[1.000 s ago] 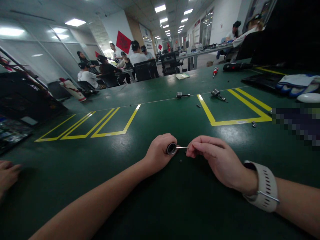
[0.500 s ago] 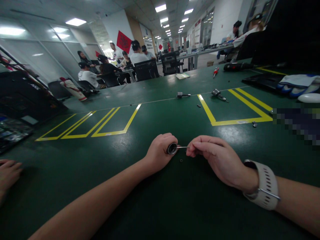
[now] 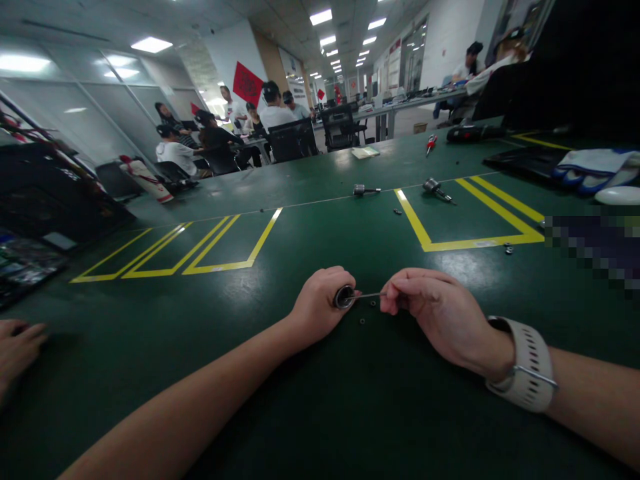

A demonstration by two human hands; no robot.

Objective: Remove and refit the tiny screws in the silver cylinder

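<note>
My left hand (image 3: pixel 320 307) is closed around a hollow metal cylinder (image 3: pixel 344 297), its round open end facing me. A thin metal rod (image 3: pixel 369 295) runs from that opening to my right hand (image 3: pixel 437 310), which pinches its other end between thumb and fingers. The rod's far tip is inside or against the cylinder's mouth; I cannot tell how deep. Two tiny dark rings, perhaps nuts, lie on the green table (image 3: pixel 280 400) between and below my hands: one ring (image 3: pixel 373 303) near my right fingertips, another ring (image 3: pixel 362 321) a little closer to me.
Two metal parts with shafts, one part (image 3: pixel 360 190) and another part (image 3: pixel 436 189), lie further back. A red screwdriver (image 3: pixel 431 143), blue-white gloves (image 3: pixel 595 170) and yellow tape lines (image 3: pixel 475 245) are beyond. Another person's hand (image 3: pixel 20 347) rests at the left edge.
My right hand has shifted slightly right, away from the cylinder, and more of the rod shows. The ring near its fingertips is now plainly visible. My left hand stays put.
</note>
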